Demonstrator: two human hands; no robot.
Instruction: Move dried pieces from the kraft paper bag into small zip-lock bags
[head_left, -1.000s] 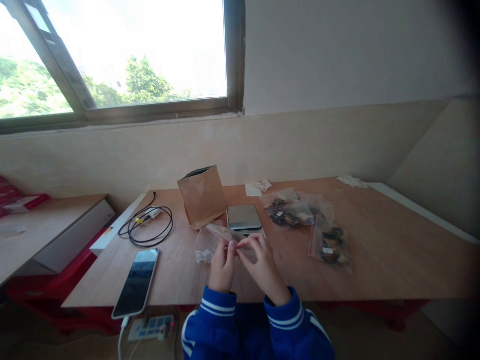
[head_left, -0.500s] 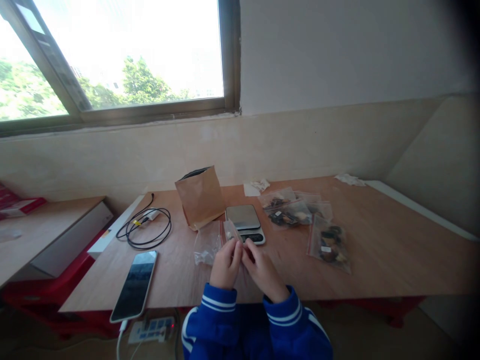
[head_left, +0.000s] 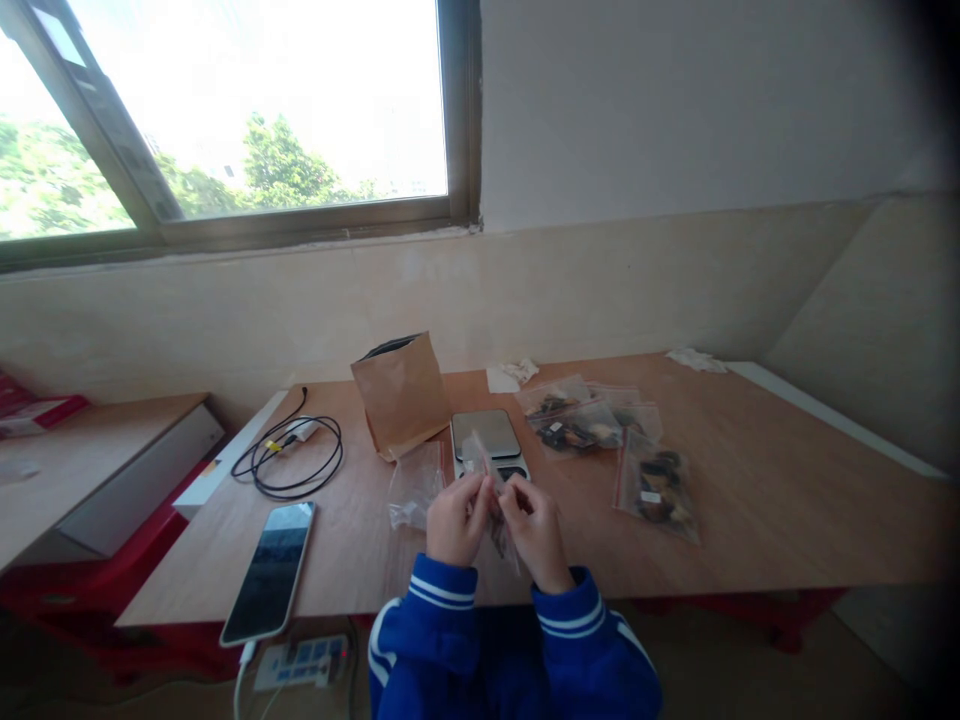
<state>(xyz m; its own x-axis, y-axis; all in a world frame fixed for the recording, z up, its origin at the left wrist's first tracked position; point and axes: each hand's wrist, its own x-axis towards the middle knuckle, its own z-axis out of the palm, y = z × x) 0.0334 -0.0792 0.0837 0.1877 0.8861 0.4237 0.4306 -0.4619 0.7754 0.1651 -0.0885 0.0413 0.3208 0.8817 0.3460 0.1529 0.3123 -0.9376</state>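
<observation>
Bag, clear and seen nearly edge-on, between two hands above the near part of the table, in front of the scale. The left hand pinches its edge between thumb and fingers; the right hand pinches it just beside. Dark contents seem to show through the film, though from where I stand the fingers hide much of it. Left of the scale stands a paper sack, mouth gaping, with a clear pouch before it. At right lie filled packets, a labelled packet nearest. Far left: phone, black cable coiled beyond.
</observation>
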